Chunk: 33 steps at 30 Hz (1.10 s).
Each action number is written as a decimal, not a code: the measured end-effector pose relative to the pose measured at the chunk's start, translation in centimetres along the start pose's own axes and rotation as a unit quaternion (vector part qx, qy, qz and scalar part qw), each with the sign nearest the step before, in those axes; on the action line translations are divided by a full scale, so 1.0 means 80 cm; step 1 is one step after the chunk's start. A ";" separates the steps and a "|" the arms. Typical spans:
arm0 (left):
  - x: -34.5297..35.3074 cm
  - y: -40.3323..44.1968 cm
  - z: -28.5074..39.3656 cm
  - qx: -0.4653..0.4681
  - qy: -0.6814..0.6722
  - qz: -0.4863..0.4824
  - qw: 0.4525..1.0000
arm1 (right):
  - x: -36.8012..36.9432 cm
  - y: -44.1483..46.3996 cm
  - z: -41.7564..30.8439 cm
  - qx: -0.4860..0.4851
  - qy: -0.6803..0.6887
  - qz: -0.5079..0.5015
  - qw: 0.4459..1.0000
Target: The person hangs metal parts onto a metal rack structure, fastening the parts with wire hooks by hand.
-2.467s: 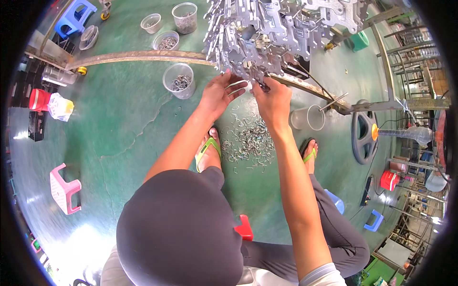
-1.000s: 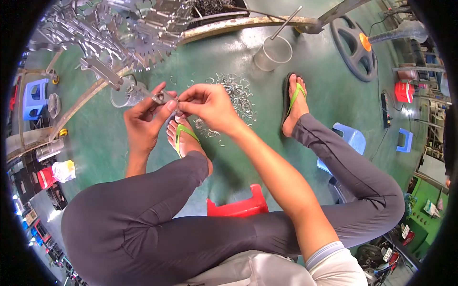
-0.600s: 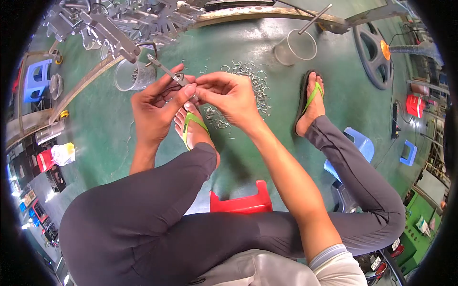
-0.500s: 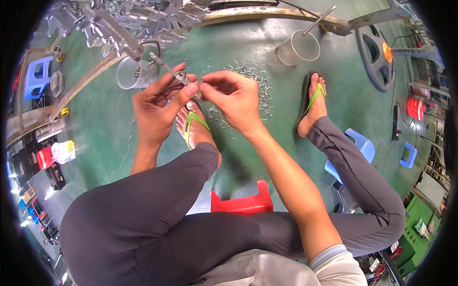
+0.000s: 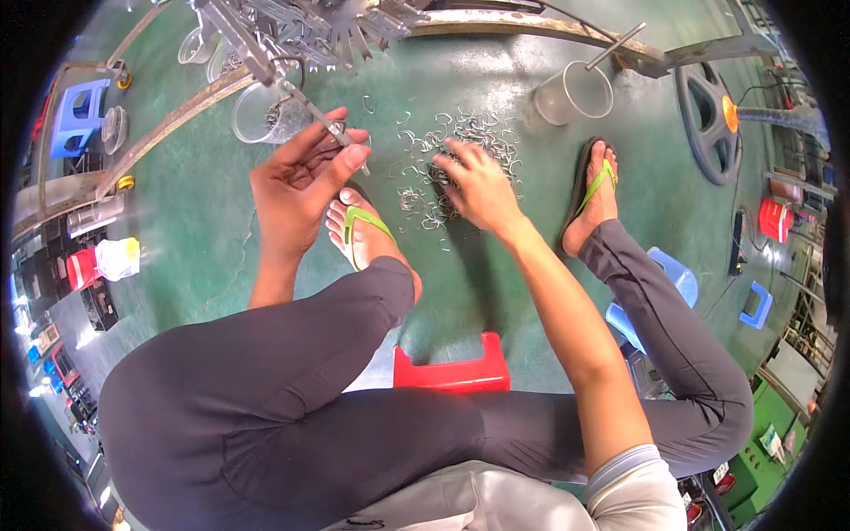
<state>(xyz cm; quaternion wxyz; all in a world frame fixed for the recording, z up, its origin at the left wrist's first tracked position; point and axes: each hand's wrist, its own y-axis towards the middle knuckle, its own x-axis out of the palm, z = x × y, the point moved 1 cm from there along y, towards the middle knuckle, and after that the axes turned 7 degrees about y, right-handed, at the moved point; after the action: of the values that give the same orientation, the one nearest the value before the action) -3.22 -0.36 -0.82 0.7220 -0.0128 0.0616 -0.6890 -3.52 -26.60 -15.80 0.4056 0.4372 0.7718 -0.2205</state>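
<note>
My left hand (image 5: 297,181) holds a slim grey metal bar (image 5: 316,113) between thumb and fingers. The bar slants up to the left, toward a cluster of similar metal parts (image 5: 301,26) at the top. Lower and to the right, my right hand (image 5: 482,188) reaches over a scattered pile of small curved wire hooks (image 5: 431,208) on the green floor. Its fingers are spread and slightly blurred, and no piece shows between them. Whether the fingertips touch the hooks cannot be made out.
A clear cup (image 5: 553,99) with a metal rod (image 5: 617,46) leaning in it stands right of the pile. Another clear tub (image 5: 252,124) holds small metal pieces. A red stool (image 5: 453,373) is near my legs. A fan-like black wheel base (image 5: 695,124) stands right, a blue stool (image 5: 80,115) left.
My right hand has left the metal bar and moved right, over the wire hooks, its fingers opening from a pinch. My left hand keeps the bar in nearly the same place.
</note>
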 end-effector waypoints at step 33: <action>0.000 0.008 0.012 -0.043 -0.003 -0.055 0.998 | 0.066 0.026 -0.010 0.028 -0.079 -0.099 0.992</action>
<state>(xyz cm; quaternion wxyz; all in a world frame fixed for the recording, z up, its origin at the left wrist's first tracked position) -2.48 -0.42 0.06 0.6817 -0.0488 0.0884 -0.7246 -3.61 -22.29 -19.64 0.4290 0.3514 0.7705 -0.3143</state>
